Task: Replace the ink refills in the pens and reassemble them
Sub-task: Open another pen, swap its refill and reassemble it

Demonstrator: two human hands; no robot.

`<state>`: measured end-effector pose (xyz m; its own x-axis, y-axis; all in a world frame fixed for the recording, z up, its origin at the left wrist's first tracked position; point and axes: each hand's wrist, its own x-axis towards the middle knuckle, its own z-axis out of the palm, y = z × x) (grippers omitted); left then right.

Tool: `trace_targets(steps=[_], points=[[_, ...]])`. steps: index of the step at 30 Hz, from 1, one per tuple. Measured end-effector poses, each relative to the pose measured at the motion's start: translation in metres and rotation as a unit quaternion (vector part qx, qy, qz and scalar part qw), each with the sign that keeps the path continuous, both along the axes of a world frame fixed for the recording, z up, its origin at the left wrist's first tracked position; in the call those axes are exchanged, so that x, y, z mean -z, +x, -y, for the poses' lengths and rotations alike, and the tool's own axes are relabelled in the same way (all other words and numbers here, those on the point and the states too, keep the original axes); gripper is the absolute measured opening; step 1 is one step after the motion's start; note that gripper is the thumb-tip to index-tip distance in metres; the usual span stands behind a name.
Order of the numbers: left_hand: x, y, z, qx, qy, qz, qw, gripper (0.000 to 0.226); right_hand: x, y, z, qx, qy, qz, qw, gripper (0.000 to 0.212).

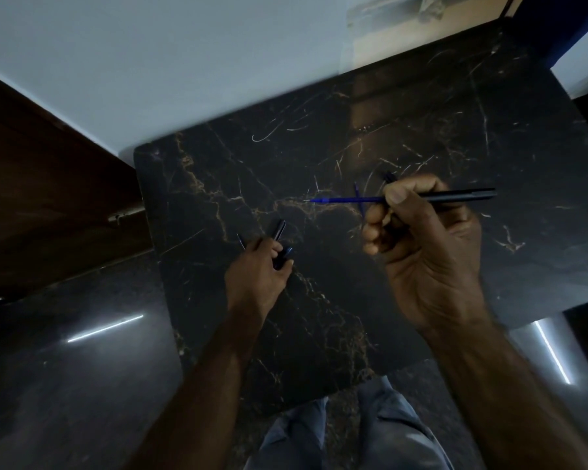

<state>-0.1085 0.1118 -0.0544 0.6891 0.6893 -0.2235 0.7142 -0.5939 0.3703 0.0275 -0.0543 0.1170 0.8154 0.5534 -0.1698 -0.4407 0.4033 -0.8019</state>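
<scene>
My right hand [418,239] is raised above the dark marble table [353,137] and grips a dark pen barrel [455,195] held level. A blue refill [347,200] sticks out of the barrel to the left, tip bare. A second blue refill [358,198] and a dark pen part [389,177] show behind my fingers; whether they lie on the table or sit in my hand is unclear. My left hand [258,266] rests on the table, fingers closed over dark blue pen parts [282,256]. Another dark part [279,228] and a thin refill [241,239] lie just beyond it.
The table's left edge [150,212] drops to a glossy dark floor [65,368]. A brown wooden panel [48,184] stands at the left, a pale wall [184,62] behind. My knees in grey trousers [353,432] sit below the near edge.
</scene>
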Motion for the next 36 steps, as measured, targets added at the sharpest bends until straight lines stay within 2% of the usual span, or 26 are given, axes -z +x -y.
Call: trace_targets(steps=[7, 14, 24, 29, 31, 36], points=[[-0.002, -0.001, 0.002, -0.004, 0.006, 0.004, 1.0, 0.032, 0.001, -0.001, 0.001, -0.004, 0.002, -0.006, 1.0, 0.01], [-0.002, -0.002, 0.003, -0.01, 0.012, 0.011, 1.0, 0.014, 0.001, -0.002, 0.001, -0.007, 0.003, -0.003, 1.0, 0.013], [-0.008, -0.002, 0.0, -0.014, 0.007, 0.026, 1.0, 0.015, 0.0, -0.001, -0.001, -0.011, 0.006, -0.005, 1.0, 0.012], [-0.019, 0.001, -0.04, -0.077, 0.074, 0.072, 0.992, 0.017, 0.0, 0.0, -0.001, -0.005, 0.0, -0.011, 1.0, 0.009], [-0.023, 0.008, -0.053, -0.105, 0.081, 0.058, 0.989, 0.016, -0.001, -0.001, -0.001, -0.006, 0.0, -0.012, 1.0, 0.008], [-0.018, 0.026, -0.063, -0.093, 0.046, -0.009, 0.995, 0.021, -0.001, -0.004, -0.003, -0.015, 0.002, -0.01, 1.0, 0.007]])
